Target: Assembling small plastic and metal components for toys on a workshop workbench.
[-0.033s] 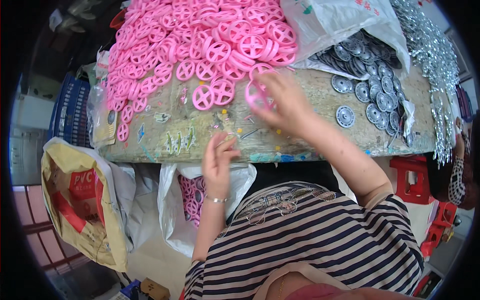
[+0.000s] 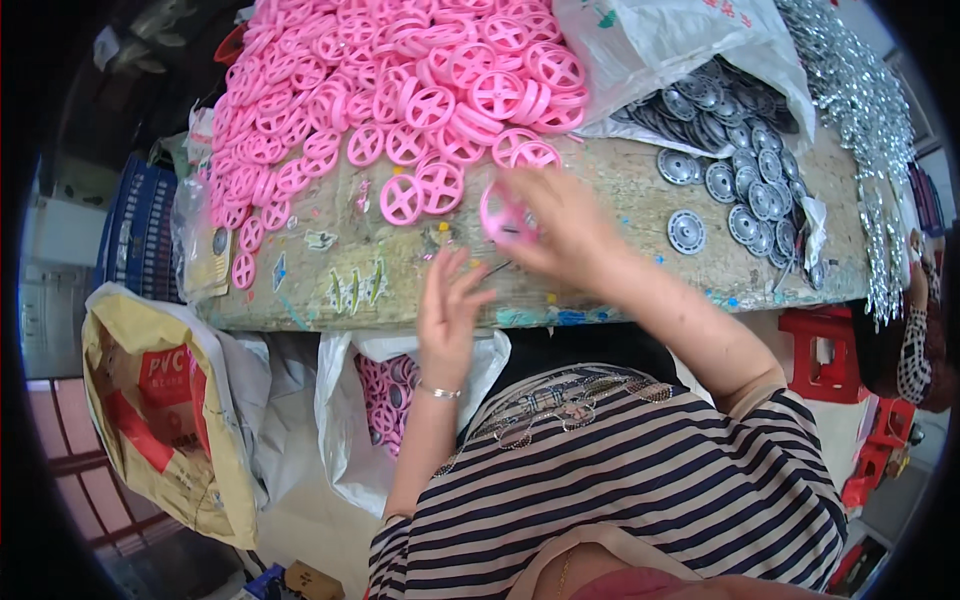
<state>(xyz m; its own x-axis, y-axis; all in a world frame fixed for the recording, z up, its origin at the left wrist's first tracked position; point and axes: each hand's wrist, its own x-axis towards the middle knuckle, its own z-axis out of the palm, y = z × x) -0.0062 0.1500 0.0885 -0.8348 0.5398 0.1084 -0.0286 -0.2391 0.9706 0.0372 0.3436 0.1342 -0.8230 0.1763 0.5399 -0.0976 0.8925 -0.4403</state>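
My right hand (image 2: 572,228), somewhat blurred by motion, is closed at the rim of a pink four-spoked plastic wheel (image 2: 492,212) just above the table. To its left, my left hand (image 2: 448,315) hovers by the table's front edge, fingers apart and holding nothing. A thin dark rod-like piece (image 2: 497,266) lies between the two hands. Beyond them spreads a big heap of pink wheels (image 2: 390,60), with a few loose ones (image 2: 402,199) at its near side. Grey discs (image 2: 687,230) lie to the right of my right hand.
A white sack (image 2: 690,35) spills more grey discs at the back right. Silver tinsel (image 2: 880,200) hangs over the table's right end. Below the front edge are an open white bag (image 2: 345,440) of pink pieces and a yellowish sack (image 2: 225,480). A red stool (image 2: 820,360) stands at right.
My right hand has brought the pink wheel slightly nearer to me. My left hand has shifted a little right, its fingers spreading more.
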